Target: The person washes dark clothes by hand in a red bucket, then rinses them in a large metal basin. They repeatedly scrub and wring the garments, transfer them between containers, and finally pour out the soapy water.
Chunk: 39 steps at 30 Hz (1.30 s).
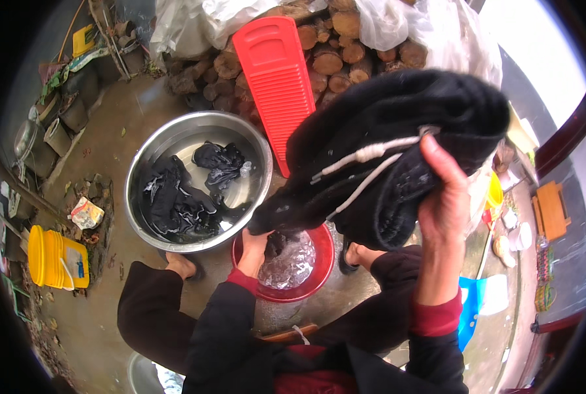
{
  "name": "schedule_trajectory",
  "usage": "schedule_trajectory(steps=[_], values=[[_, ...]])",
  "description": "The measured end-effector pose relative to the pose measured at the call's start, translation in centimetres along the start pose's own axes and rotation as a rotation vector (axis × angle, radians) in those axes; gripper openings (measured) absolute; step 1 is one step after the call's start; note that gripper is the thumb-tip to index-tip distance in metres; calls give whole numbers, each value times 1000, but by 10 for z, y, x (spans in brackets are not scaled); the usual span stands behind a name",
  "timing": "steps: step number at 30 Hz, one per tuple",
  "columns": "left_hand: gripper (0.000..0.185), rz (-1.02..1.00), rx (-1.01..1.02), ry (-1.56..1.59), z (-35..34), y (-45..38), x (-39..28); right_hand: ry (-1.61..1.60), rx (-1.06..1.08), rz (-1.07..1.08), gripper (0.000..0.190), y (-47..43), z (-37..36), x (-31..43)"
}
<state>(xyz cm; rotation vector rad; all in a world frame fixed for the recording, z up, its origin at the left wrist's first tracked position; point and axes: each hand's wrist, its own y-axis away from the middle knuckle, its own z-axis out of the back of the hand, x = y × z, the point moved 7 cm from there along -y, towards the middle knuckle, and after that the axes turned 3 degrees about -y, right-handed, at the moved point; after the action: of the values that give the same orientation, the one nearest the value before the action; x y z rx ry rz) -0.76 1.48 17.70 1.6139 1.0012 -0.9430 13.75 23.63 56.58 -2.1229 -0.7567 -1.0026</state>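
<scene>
My right hand (443, 197) grips a wet black garment (371, 162) at its waistband and lifts it high; two pale drawstrings hang from it. Lower down, my left hand (254, 248) holds the garment's other end at the rim of a red basin (325, 276). Water ripples in that basin, and part of some dark cloth shows in it. Dark clothes (174, 197) lie in water in a large steel basin (131, 192) to the left.
A red plastic washboard (280, 88) leans against stacked firewood (339, 59). Yellow buckets (56, 258) lie at the left. Another metal basin (140, 372) is at the lower left, and a blue item (470, 308) sits at the right.
</scene>
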Motion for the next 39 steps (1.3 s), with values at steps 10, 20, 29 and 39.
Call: schedule_trajectory(steps=[10, 20, 29, 39], values=[[24, -33, 341, 417, -44, 43, -122, 467, -208, -562, 40, 95, 155, -274], [20, -15, 272, 281, -66, 67, -135, 642, -129, -1250, 64, 210, 220, -398], [26, -144, 320, 444, -30, 23, -241, 1215, 27, -1052, 28, 197, 227, -381], [28, -561, 334, 423, 68, -86, -396, 1348, -564, -945, 55, 198, 262, -341]])
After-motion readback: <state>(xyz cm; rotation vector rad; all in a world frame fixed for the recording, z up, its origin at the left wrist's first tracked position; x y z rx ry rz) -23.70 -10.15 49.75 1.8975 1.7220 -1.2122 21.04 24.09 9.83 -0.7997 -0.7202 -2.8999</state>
